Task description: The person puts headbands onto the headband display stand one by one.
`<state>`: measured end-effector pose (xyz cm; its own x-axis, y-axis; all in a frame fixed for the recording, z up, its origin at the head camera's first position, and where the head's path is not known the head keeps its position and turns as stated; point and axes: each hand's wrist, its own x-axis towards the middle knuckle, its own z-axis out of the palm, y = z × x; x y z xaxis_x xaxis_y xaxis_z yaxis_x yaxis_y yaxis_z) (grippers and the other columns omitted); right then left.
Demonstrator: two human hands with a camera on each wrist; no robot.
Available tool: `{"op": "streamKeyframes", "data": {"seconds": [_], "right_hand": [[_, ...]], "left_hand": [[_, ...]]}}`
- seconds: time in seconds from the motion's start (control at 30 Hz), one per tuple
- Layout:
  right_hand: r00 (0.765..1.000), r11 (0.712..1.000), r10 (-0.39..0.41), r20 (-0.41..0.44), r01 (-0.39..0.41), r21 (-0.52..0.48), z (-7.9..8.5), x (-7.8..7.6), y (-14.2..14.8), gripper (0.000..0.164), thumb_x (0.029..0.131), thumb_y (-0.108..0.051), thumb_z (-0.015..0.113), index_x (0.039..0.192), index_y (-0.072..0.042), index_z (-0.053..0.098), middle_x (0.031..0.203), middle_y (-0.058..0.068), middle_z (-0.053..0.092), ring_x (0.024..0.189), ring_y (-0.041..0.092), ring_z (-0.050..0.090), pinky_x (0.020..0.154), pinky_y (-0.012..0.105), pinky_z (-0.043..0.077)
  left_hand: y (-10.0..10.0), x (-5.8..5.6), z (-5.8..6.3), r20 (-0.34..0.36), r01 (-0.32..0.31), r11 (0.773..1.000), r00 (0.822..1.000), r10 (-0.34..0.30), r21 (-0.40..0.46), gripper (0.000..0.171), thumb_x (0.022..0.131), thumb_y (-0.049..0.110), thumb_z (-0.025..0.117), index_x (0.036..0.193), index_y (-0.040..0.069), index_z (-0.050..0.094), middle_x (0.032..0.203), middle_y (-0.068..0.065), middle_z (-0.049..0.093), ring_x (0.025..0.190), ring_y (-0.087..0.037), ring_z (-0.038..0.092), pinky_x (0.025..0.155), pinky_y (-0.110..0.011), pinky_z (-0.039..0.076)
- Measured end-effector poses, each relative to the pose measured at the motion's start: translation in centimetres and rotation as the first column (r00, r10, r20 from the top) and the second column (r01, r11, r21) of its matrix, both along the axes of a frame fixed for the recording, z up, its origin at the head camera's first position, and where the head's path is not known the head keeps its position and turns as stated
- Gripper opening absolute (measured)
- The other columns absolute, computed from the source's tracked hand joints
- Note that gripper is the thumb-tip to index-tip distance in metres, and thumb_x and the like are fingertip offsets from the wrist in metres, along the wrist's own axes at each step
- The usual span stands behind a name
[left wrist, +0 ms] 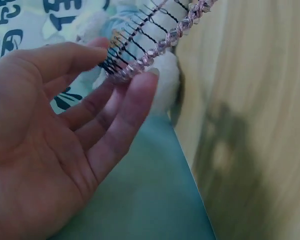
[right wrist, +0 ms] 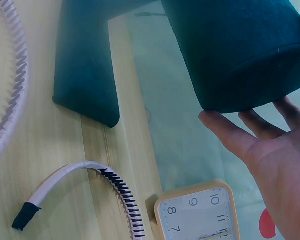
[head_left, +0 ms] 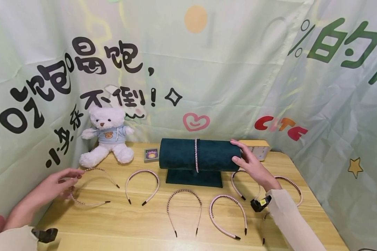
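Note:
At the left of the table my left hand (head_left: 58, 184) pinches a thin headband (head_left: 91, 203) between thumb and fingers. In the left wrist view this headband (left wrist: 165, 46) shows pinkish clear beads and a row of dark comb teeth; the left hand (left wrist: 75, 120) holds it at its curve. My right hand (head_left: 254, 167) grips the right end of a dark green velvet headband stand (head_left: 176, 153), thumb at the front and fingers over the top. In the right wrist view, fingertips of the right hand (right wrist: 275, 145) touch the roll's rim. One beaded headband (head_left: 196, 155) hangs around the roll's middle.
Several headbands lie on the wooden table, among them a pink one (head_left: 142, 171), a thin one (head_left: 184, 190) and another (head_left: 227, 197). At the back are a white teddy bear (head_left: 108, 139), a small picture box (head_left: 151, 155) and a yellow clock (head_left: 264, 148). Printed cloth hangs behind.

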<state>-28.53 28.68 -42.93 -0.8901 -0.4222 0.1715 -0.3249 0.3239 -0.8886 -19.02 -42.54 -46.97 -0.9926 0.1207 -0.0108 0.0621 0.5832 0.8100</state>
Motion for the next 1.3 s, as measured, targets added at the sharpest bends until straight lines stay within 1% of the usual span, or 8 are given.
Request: {"op": "streamKeyframes", "data": {"seconds": [0.07,0.2,0.37,0.47,0.67,0.9,1.13,1.3], "right_hand": [[1.0,1.0,-0.001,-0.001,0.001,0.0,0.0,0.0,0.0,0.063,0.117,-0.025,0.052,0.173,-0.03,0.025,0.184,0.003,0.007,0.164,0.052,0.015,0.123,0.081,0.026],[1.0,1.0,0.001,-0.005,-0.001,-0.002,0.0,0.0,0.0,0.064,0.117,-0.024,0.052,0.174,-0.024,0.023,0.184,0.005,0.007,0.163,0.052,0.017,0.123,0.081,0.027],[1.0,1.0,0.002,-0.004,-0.002,-0.003,0.0,0.0,0.0,0.064,0.117,-0.024,0.052,0.174,-0.024,0.023,0.184,0.005,0.007,0.163,0.052,0.017,0.123,0.08,0.027],[1.0,1.0,0.0,-0.003,0.0,-0.003,0.0,0.0,0.1,0.064,0.117,-0.024,0.052,0.174,-0.023,0.023,0.184,0.004,0.007,0.163,0.052,0.017,0.123,0.08,0.027],[1.0,1.0,0.004,-0.006,-0.004,-0.006,0.0,0.0,0.0,0.064,0.117,-0.024,0.052,0.174,-0.022,0.022,0.184,0.005,0.007,0.163,0.051,0.018,0.123,0.079,0.028],[1.0,1.0,-0.002,-0.008,0.002,0.003,-0.1,0.0,0.0,0.065,0.117,-0.024,0.053,0.174,-0.023,0.022,0.184,0.005,0.007,0.164,0.052,0.016,0.123,0.081,0.027],[1.0,1.0,-0.002,-0.008,0.002,0.0,-0.1,0.0,0.1,0.064,0.117,-0.024,0.053,0.174,-0.029,0.025,0.184,0.004,0.006,0.164,0.051,0.014,0.124,0.081,0.025],[1.0,1.0,-0.005,-0.01,0.005,0.004,0.0,0.0,0.1,0.063,0.117,-0.025,0.053,0.173,-0.031,0.025,0.184,0.004,0.006,0.164,0.051,0.015,0.124,0.081,0.024]], "left_hand": [[0.2,0.2,0.6,0.015,-0.012,1.0,1.0,0.012,0.007,0.033,0.114,0.02,0.06,0.145,0.012,0.064,0.113,0.033,0.066,0.085,-0.02,0.072,0.069,-0.036,0.063],[0.7,0.5,1.8,0.012,-0.031,0.999,0.999,0.031,0.014,0.042,0.114,0.029,0.06,0.152,0.012,0.06,0.119,0.037,0.063,0.093,-0.017,0.072,0.077,-0.035,0.063],[1.3,0.6,2.9,0.0,-0.012,0.994,1.0,0.012,0.106,0.041,0.114,0.024,0.061,0.152,0.011,0.059,0.126,0.03,0.065,0.096,-0.015,0.071,0.078,-0.038,0.067],[1.5,0.5,3.2,-0.004,0.002,0.991,1.0,-0.002,0.132,0.039,0.114,0.021,0.061,0.15,0.008,0.06,0.124,0.026,0.066,0.096,-0.016,0.071,0.077,-0.039,0.067],[2.0,0.4,3.6,-0.01,0.018,0.989,1.0,-0.017,0.145,0.039,0.113,0.019,0.061,0.15,0.007,0.06,0.124,0.021,0.068,0.096,-0.016,0.073,0.079,-0.038,0.066],[2.8,-0.2,3.9,-0.031,0.027,0.985,0.999,-0.022,0.169,0.036,0.112,0.017,0.063,0.147,0.006,0.061,0.122,0.019,0.072,0.093,-0.014,0.073,0.078,-0.039,0.067],[3.9,-1.0,4.8,-0.051,-0.002,0.988,0.999,0.01,0.153,0.039,0.115,0.027,0.059,0.15,0.012,0.061,0.124,0.026,0.068,0.097,-0.008,0.072,0.078,-0.035,0.065],[5.2,-1.4,5.6,-0.041,-0.006,0.989,0.999,0.012,0.146,0.045,0.115,0.033,0.058,0.155,0.012,0.058,0.13,0.025,0.066,0.102,-0.007,0.072,0.082,-0.034,0.065]]}}
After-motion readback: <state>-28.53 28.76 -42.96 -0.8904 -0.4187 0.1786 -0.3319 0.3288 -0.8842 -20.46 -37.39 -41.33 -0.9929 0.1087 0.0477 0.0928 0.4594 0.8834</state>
